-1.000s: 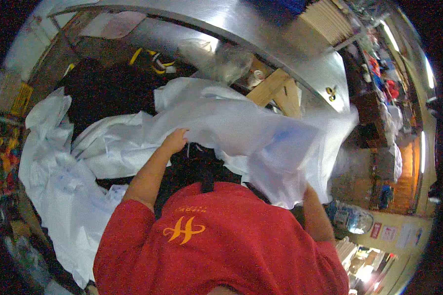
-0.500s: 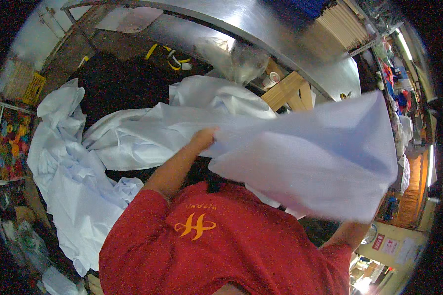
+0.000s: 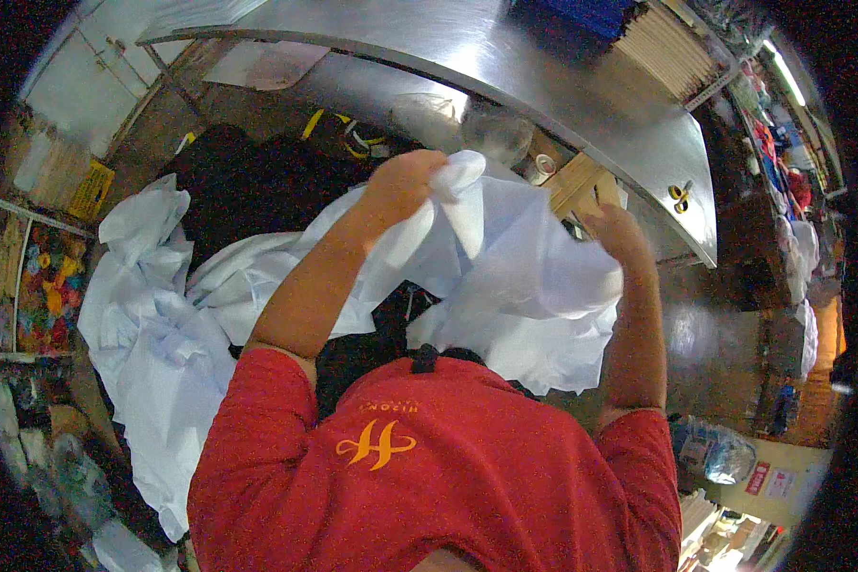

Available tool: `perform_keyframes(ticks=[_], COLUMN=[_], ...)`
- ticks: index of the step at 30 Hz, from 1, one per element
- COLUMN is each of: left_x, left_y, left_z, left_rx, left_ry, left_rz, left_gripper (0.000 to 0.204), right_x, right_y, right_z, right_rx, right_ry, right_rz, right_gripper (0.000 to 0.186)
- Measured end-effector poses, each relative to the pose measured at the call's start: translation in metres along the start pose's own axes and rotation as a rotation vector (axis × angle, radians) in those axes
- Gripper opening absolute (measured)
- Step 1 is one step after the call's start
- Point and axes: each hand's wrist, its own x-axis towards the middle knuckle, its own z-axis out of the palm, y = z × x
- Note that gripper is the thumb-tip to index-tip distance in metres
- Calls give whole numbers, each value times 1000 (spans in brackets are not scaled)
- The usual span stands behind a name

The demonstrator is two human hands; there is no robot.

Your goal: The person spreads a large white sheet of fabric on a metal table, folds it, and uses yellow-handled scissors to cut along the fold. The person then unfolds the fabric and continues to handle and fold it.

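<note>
A large white cloth (image 3: 534, 276) hangs in loose folds in front of me. High in the middle, my left hand (image 3: 407, 188) is closed on a bunched part of it, and a rolled fold sticks out past the fingers. My right hand (image 3: 614, 229) is raised at the cloth's upper right edge, close against it. Its fingers are blurred, and whether they grip the cloth I cannot tell. More white cloth (image 3: 157, 343) trails to the left and drops toward the lower left. Black material (image 3: 248, 176) lies behind and under the white folds.
A metal table (image 3: 419, 43) curves across the far side, with yellow-handled scissors (image 3: 679, 196) near its right corner. Below its edge are clear plastic bags (image 3: 496, 138), a paper cup (image 3: 541, 169) and cardboard (image 3: 582, 181). Shelving with colourful bundles (image 3: 50, 286) stands left; crowded racks (image 3: 782, 162) line the right.
My left hand has moved up and slightly right with the cloth. My right hand has come up and inward from the lower right. The wide-spread cloth has sunk into folds between them.
</note>
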Motion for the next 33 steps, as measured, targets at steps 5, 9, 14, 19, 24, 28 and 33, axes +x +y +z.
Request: perform_keyframes(ticks=[5, 9, 14, 19, 24, 28, 33], left_x=[8, 0, -92, -196, -263, -237, -148], left_y=[50, 26, -102, -166, -116, -94, -78], left_z=[-18, -76, -100, 2, 112, 146, 92], left_rx=[-6, 12, 248, 302, 520, 257, 39], left_ry=[-232, 39, 26, -666, -673, -637, -499], left_rz=[215, 346, -403, -649, -251, -230, -312], left_gripper=[27, 47, 52, 70, 74, 47, 33], right_x=[22, 16, -26, -54, -52, -37, 21], right_y=[-124, -104, -33, 1, 36, 54, 54], right_z=[31, 41, -1, -50, -98, -123, -103], right_rx=[571, 938, 764, 875, 1573, 1450, 625], right_ry=[14, -108, 189, 478, 810, 1000, 452], right_rz=[-364, -75, 47, 224, 449, 412, 176], right_gripper=[66, 33, 28, 38, 37, 33, 72])
